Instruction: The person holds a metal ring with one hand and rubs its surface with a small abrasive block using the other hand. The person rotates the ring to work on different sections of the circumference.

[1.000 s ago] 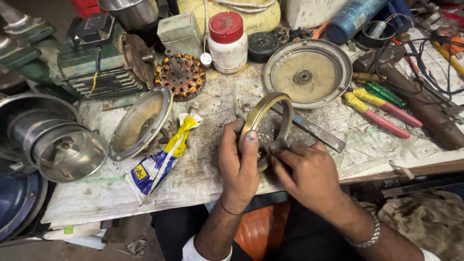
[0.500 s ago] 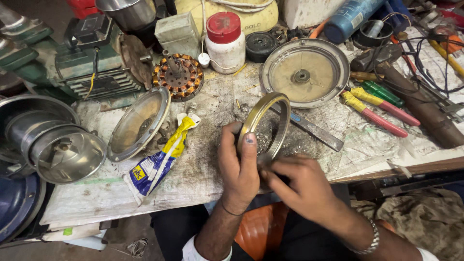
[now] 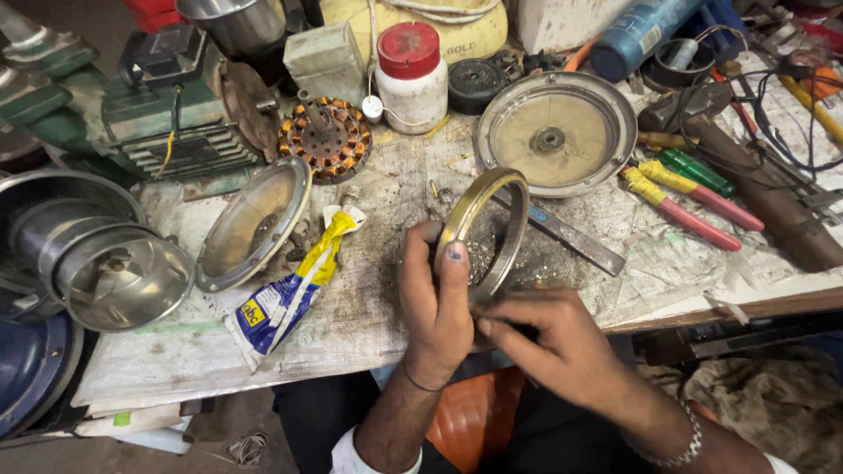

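Observation:
My left hand (image 3: 436, 307) grips a brass-coloured metal ring (image 3: 487, 224) and holds it upright on its edge over the dirty workbench (image 3: 351, 325), thumb pressed on the rim. My right hand (image 3: 553, 338) is at the ring's lower edge, fingers pinched close against it; what they pinch is hidden. A squeezed blue and yellow tube (image 3: 290, 294) lies left of my left hand.
Round metal covers (image 3: 558, 132) (image 3: 255, 224) lie behind and to the left. A copper-wound stator (image 3: 327, 138), a white jar with red lid (image 3: 410, 75), a green motor (image 3: 167, 123), a flat metal file (image 3: 571, 237), screwdrivers (image 3: 685, 206) and steel housings (image 3: 97, 263) crowd the bench.
My right hand has slid left and down along the ring's lower edge. The ring has tilted slightly more upright in my left hand.

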Motion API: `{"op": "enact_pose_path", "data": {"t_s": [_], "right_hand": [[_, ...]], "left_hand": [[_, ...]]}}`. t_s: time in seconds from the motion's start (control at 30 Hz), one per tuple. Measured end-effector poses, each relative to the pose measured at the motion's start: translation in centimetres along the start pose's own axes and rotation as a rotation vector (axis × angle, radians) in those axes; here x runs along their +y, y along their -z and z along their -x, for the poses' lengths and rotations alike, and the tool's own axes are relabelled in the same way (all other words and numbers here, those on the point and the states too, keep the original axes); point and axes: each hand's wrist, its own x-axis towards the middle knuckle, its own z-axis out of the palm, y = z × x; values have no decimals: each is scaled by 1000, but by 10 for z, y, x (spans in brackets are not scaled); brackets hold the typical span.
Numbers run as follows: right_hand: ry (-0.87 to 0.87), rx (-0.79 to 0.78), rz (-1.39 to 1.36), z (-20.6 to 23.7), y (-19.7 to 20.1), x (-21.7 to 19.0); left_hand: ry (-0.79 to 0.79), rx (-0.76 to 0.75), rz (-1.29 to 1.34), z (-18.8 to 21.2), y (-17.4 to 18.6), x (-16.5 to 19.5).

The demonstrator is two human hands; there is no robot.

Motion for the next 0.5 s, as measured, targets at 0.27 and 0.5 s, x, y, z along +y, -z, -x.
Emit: {"op": "enact_pose_path", "data": {"t_s": [0.27, 0.5], "right_hand": [[20, -31, 175, 4, -1, 13], [122, -58, 635, 1, -2, 8]], "left_hand": [[7, 6, 6, -4, -1, 6], [143, -68, 128, -10, 19, 15]]}}
